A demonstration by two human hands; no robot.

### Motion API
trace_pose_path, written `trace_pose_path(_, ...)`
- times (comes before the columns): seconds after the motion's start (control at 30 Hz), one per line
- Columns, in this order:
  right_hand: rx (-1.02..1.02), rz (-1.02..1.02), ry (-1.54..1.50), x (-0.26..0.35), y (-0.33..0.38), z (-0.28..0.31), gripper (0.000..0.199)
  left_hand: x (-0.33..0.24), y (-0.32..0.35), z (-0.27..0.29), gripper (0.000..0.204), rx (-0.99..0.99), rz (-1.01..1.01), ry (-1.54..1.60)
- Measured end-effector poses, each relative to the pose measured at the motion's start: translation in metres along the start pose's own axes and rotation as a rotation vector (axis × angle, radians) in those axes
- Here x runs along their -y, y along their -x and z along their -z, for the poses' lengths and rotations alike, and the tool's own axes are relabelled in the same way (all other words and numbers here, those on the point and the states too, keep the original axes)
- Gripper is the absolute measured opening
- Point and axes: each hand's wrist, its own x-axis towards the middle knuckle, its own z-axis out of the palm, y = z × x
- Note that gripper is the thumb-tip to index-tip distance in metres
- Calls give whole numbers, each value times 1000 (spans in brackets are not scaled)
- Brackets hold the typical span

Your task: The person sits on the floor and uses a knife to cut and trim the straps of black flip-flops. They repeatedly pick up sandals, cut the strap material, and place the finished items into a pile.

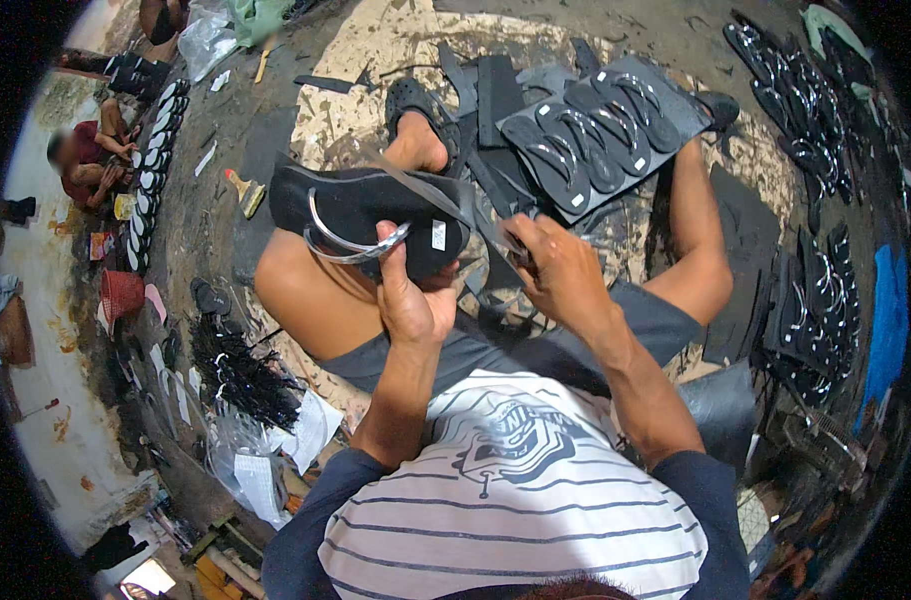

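Black rubber sandal sole (360, 215) sits on the person's left knee, gripped from below by the left hand (410, 300), thumb up against its silvery strap (347, 243). Right hand (560, 275) is clamped shut around a thin strap end just beside it (hard to make out exactly). Finished sandals on a dark board (600, 135) lie ahead.

Dusty concrete floor (225, 130) with rows of black sandals (595, 135), loose straps (240, 375).
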Motion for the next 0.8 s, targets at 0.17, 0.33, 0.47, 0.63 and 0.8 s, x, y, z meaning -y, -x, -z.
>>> trace_pose_path(0.17,71,82,8,13,-19,4,38,-4,4,7,45,101,5,18)
trace_pose_path(0.33,45,175,-33,15,-36,6,31,-1,5,13,47,103,16,-7)
trace_pose_path(0.47,317,234,-28,13,-63,10,42,5,13,28,52,113,39,-35)
trace_pose_path(0.63,461,234,-44,32,-92,10,29,9,18,50,55,85,129,-22)
trace_pose_path(0.8,-2,436,-321,28,-125,-78,27,-6,24,28,35,37,108,76)
